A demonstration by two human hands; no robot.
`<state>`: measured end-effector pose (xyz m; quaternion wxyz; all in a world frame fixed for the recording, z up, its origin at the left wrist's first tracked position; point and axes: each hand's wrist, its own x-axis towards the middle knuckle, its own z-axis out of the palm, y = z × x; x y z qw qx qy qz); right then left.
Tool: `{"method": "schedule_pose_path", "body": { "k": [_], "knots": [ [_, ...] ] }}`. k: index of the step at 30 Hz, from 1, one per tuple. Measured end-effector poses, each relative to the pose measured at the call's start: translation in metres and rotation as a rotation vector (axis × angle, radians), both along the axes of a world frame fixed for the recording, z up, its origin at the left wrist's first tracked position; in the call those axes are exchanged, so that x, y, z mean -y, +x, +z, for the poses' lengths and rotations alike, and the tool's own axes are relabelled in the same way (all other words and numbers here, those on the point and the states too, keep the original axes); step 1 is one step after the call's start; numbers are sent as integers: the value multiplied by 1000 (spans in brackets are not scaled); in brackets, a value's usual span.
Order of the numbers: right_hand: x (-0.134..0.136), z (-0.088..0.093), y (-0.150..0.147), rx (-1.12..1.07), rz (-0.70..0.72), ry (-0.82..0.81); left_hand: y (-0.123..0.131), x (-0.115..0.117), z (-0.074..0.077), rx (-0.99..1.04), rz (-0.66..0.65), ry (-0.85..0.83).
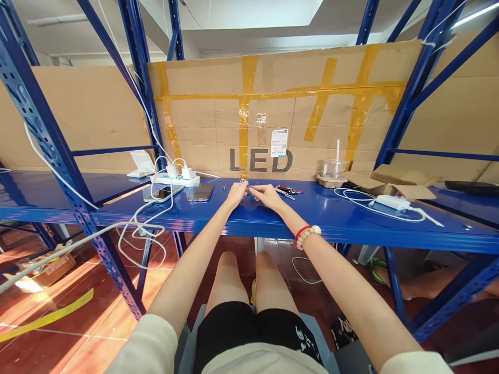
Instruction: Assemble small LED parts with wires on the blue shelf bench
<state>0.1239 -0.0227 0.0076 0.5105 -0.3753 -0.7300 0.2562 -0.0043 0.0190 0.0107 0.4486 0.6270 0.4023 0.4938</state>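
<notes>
My left hand and my right hand meet over the blue metal shelf, fingers closed in a pinch. Between the fingertips seems to be a small, thin item, too tiny to name. A few pens, one of them red, lie just right of my right hand. To the left of my left hand a dark phone rests flat. Around my right wrist are a red cord and a beaded bracelet.
A power strip with white plugs stands left, beside another phone; cables hang over the edge. At right are a plastic cup with a straw, an open cardboard box and a white adapter. A taped cardboard panel rises behind.
</notes>
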Motion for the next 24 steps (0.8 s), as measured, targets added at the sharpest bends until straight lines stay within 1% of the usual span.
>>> {"method": "schedule_pose_path", "body": {
  "k": [3, 8, 10, 15, 19, 24],
  "knots": [
    [-2, -1, 1, 27, -4, 33, 0, 2, 0, -6, 57, 51],
    [-7, -4, 1, 30, 4, 53, 1, 9, 3, 46, 16, 37],
    [-8, -4, 1, 34, -16, 60, 1, 11, 5, 62, 3, 35],
    [-5, -2, 1, 73, -137, 150, 2, 16, 8, 83, -16, 38],
    [-5, -2, 1, 77, -202, 204, 3, 21, 10, 98, -42, 15],
    [-10, -3, 7, 61, -340, 225, 3, 20, 10, 126, -106, 7]
  ]
}}
